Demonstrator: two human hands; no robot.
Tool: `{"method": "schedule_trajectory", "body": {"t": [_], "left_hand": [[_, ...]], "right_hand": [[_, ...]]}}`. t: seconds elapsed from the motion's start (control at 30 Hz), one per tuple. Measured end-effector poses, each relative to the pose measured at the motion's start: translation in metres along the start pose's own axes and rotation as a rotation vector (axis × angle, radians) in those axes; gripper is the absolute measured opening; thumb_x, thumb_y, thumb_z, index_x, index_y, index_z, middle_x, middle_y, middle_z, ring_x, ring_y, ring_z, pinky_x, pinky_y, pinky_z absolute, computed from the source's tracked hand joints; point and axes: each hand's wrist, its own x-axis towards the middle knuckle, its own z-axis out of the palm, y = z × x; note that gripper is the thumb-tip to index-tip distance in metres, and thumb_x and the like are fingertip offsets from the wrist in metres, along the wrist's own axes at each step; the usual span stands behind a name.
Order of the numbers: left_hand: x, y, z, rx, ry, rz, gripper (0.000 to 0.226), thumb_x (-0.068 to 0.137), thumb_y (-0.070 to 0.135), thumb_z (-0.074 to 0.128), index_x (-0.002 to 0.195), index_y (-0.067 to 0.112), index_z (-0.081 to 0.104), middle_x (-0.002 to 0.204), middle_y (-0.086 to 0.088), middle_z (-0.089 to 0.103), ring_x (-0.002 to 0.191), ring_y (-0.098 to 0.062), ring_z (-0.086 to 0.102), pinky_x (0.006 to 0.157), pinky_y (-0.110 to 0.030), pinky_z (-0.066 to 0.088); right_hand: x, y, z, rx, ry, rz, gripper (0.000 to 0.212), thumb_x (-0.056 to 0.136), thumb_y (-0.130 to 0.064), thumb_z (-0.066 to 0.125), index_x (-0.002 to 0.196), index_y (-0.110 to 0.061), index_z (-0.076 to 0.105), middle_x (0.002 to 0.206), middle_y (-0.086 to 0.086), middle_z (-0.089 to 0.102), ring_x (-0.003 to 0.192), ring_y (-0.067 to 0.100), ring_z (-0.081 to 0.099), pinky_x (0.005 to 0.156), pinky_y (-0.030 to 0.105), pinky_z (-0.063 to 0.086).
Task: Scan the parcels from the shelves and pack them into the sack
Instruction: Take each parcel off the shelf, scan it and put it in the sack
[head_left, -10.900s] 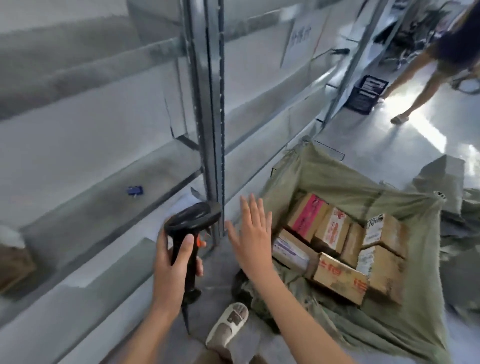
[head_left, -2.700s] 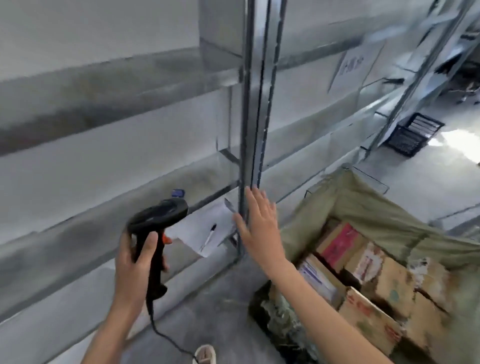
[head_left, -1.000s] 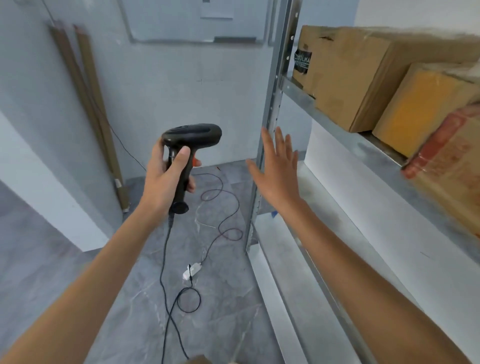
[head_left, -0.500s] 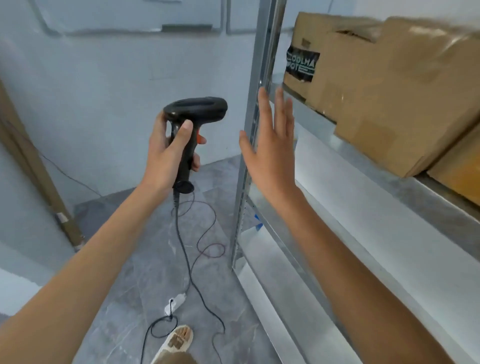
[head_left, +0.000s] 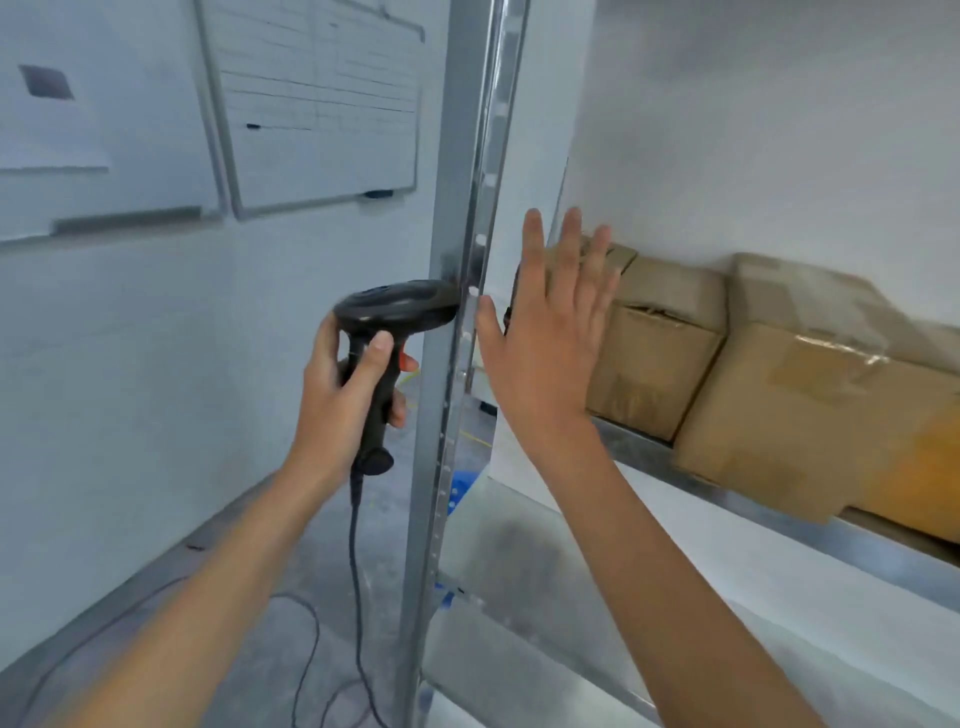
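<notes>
The left hand (head_left: 343, 395) grips the handle of a black pistol-shaped corded barcode scanner (head_left: 397, 312), thumb laid along the grip, its head level just left of a grey perforated steel shelf post (head_left: 457, 332). The right hand (head_left: 545, 343) is raised flat with fingers straight and spread, holding nothing, in front of a plain brown cardboard parcel (head_left: 654, 353); contact cannot be judged. That parcel sits on the grey metal shelf (head_left: 779, 512), beside a larger taped brown parcel (head_left: 810, 410). The step looks like fetching a parcel; next, the free hand must grasp it for scanning. The sack is out of view.
</notes>
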Motion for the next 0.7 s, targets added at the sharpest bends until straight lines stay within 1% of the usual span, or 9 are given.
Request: {"method": "schedule_trajectory", "body": {"t": [0.1,0.13,0.2,0.3,0.37,0.43,0.5,0.57,0.7], "left_hand": [[0.009,-0.005,0.001,-0.059,-0.073,-0.018,0.028,0.1,0.026,0.052,0.125,0.013,0.047,0.081,-0.005,0.068,0.043,-0.024,0.05,0.045,-0.029,0.046],[0.011,-0.007,0.002,-0.076,-0.092,-0.02,0.025,0.1,0.025,0.052,0.122,0.016,0.048,0.082,-0.006,0.067,0.043,-0.025,0.049,0.045,-0.03,0.046],[0.014,-0.009,0.003,-0.11,-0.121,-0.033,0.021,0.099,0.027,0.052,0.119,0.02,0.05,0.082,-0.006,0.067,0.043,-0.024,0.05,0.045,-0.03,0.047],[0.018,-0.01,0.003,-0.128,-0.141,-0.046,0.023,0.1,0.027,0.052,0.122,0.019,0.051,0.082,-0.005,0.068,0.045,-0.025,0.05,0.045,-0.03,0.047],[0.019,-0.008,0.004,-0.143,-0.138,-0.049,0.021,0.103,0.024,0.05,0.123,0.016,0.05,0.081,-0.004,0.068,0.046,-0.025,0.05,0.046,-0.03,0.048],[0.02,-0.005,0.005,-0.168,-0.123,-0.054,0.018,0.104,0.023,0.049,0.121,0.016,0.05,0.081,-0.004,0.068,0.046,-0.025,0.051,0.047,-0.031,0.048],[0.022,-0.004,0.005,-0.195,-0.109,-0.06,0.015,0.104,0.023,0.049,0.118,0.016,0.049,0.08,-0.004,0.067,0.045,-0.024,0.051,0.047,-0.03,0.047],[0.022,-0.002,0.004,-0.213,-0.105,-0.063,0.016,0.105,0.024,0.049,0.118,0.016,0.049,0.08,-0.004,0.068,0.044,-0.023,0.051,0.046,-0.029,0.047],[0.017,0.001,-0.006,-0.227,-0.097,-0.072,0.019,0.104,0.026,0.049,0.12,0.016,0.05,0.085,-0.008,0.067,0.045,-0.02,0.052,0.047,-0.029,0.048]], "right_hand": [[0.017,0.0,0.005,-0.246,-0.212,0.106,0.077,0.101,-0.051,0.043,0.158,-0.008,0.016,0.164,0.025,0.013,0.151,0.046,0.007,0.121,0.053,-0.007],[0.019,0.001,0.006,-0.319,-0.27,0.135,0.078,0.1,-0.054,0.041,0.157,-0.005,0.018,0.162,0.026,0.018,0.15,0.046,0.014,0.121,0.054,-0.007],[0.019,-0.002,0.008,-0.442,-0.294,0.16,0.077,0.098,-0.057,0.044,0.151,-0.002,0.032,0.152,0.025,0.037,0.142,0.043,0.032,0.121,0.058,0.001],[0.012,-0.013,0.008,-0.552,-0.169,0.143,0.065,0.089,-0.056,0.058,0.13,-0.006,0.055,0.124,0.018,0.059,0.119,0.041,0.052,0.114,0.067,0.022],[0.007,-0.019,0.007,-0.572,-0.024,0.115,0.052,0.083,-0.051,0.067,0.114,-0.01,0.061,0.108,0.013,0.061,0.104,0.037,0.057,0.109,0.067,0.031],[0.004,-0.023,0.007,-0.523,0.084,0.127,0.044,0.081,-0.047,0.07,0.104,-0.011,0.062,0.101,0.012,0.06,0.098,0.036,0.057,0.103,0.064,0.038],[0.003,-0.027,0.008,-0.446,0.115,0.178,0.045,0.08,-0.048,0.072,0.102,-0.01,0.061,0.104,0.016,0.059,0.102,0.04,0.057,0.094,0.059,0.046],[0.005,-0.03,0.01,-0.36,0.117,0.256,0.049,0.077,-0.045,0.076,0.104,-0.007,0.061,0.118,0.021,0.058,0.109,0.044,0.055,0.087,0.055,0.049],[0.003,-0.037,0.004,-0.179,0.121,0.392,0.055,0.074,-0.033,0.077,0.113,-0.002,0.056,0.146,0.031,0.04,0.117,0.047,0.051,0.092,0.053,0.048]]}}
